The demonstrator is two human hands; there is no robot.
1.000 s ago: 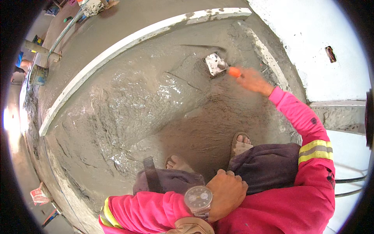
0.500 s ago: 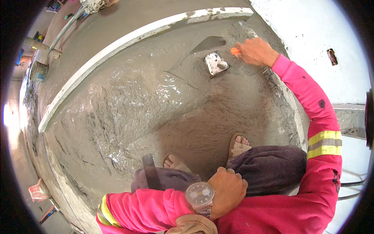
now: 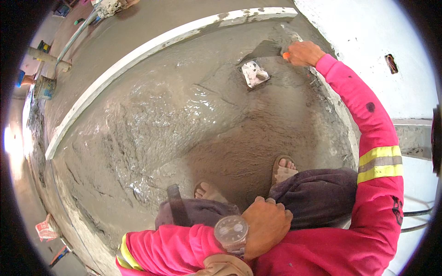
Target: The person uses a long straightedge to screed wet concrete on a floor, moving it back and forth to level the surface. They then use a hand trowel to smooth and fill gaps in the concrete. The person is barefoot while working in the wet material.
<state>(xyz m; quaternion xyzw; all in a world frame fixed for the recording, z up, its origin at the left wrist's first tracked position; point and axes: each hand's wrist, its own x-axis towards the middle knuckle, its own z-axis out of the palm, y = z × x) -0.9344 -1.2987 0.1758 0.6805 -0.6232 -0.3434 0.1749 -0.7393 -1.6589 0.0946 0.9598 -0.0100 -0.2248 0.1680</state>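
My right hand is closed around the orange handle of a trowel. Its dark blade lies on wet grey mortar, just beyond a square white, mortar-spattered cover. My left hand, below a wristwatch, is curled near my right knee. Its fingertips are turned under, so anything inside them is hidden. A dark flat strip shows by my left knee; I cannot tell what it is.
A long white straightedge curves across the mortar's far side. To the right stands a white wall with a wired socket hole. A bucket, a pole and another person's hand are at the far left. My sandalled feet stand in the mortar.
My right hand has moved right and slightly farther away, drawing the trowel blade along beyond the white cover. My left hand stays almost where it was.
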